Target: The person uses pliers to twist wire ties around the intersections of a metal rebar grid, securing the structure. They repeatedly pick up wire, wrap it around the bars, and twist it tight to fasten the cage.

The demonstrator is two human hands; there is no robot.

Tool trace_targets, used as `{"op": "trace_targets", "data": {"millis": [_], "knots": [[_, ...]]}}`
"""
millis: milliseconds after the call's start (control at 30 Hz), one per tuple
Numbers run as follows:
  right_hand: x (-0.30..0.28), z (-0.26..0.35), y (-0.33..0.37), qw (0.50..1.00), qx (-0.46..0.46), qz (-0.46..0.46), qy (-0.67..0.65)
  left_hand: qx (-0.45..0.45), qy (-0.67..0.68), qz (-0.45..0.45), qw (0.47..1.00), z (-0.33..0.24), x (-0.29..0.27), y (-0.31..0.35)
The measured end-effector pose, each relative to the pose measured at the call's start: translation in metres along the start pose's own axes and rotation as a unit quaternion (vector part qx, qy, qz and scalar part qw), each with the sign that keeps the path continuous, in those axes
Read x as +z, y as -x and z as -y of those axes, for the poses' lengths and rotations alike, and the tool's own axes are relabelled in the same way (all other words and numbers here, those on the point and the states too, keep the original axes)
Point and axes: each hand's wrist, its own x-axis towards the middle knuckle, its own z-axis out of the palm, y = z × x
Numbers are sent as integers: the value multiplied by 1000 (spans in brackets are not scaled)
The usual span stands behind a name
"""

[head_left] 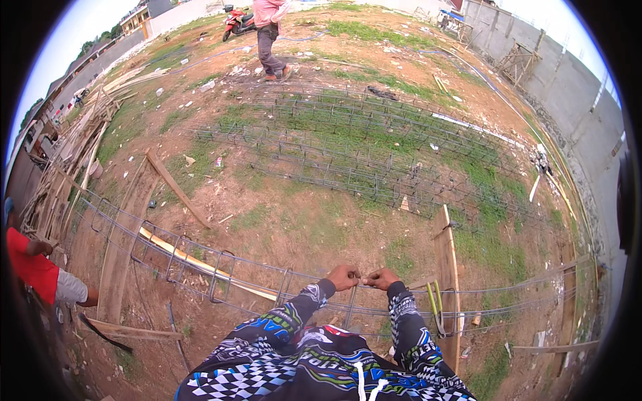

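Rebar cage (285, 284) runs across the lower half of the frame, from left of centre toward the right rim. Left hand (344, 277) and right hand (381, 278) meet at its upper edge, lower centre, just beside a stirrup (352, 304). Grip: thumb and fingers of each appear closed in a pinch (whether on thin wire or on the steel itself, too small to tell). Bringing both hands to one junction probably lets one steady while the other works. At lower right, the cage crosses a wooden board (447, 267), which likely props it off the soil (301, 234) at a handy height. Yellow-green-handled tool (439, 298) stands beside that board, presumably for easy reach by the right hand.
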Motion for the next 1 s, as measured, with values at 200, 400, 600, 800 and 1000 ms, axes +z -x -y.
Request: {"op": "trace_targets", "data": {"millis": [200, 400, 600, 800, 1000], "knots": [[-12, 5, -13, 989, 93, 97, -56, 95, -51, 75, 991, -1, -15, -5], [-15, 1, -18, 977, 110, 149, -102, 141, -90, 68, 984, 0, -10, -1], [-12, -4, -15, 980, 84, 122, -131, 207, -155, 69, 964, 2, -10, -1], [-17, -1, -12, 962, 104, 178, -182, 192, -153, 68, 967, 14, -3, 4], [3, -15, -8, 951, 160, 212, -157, 188, -162, 29, 968, 9, 5, 25]]}}
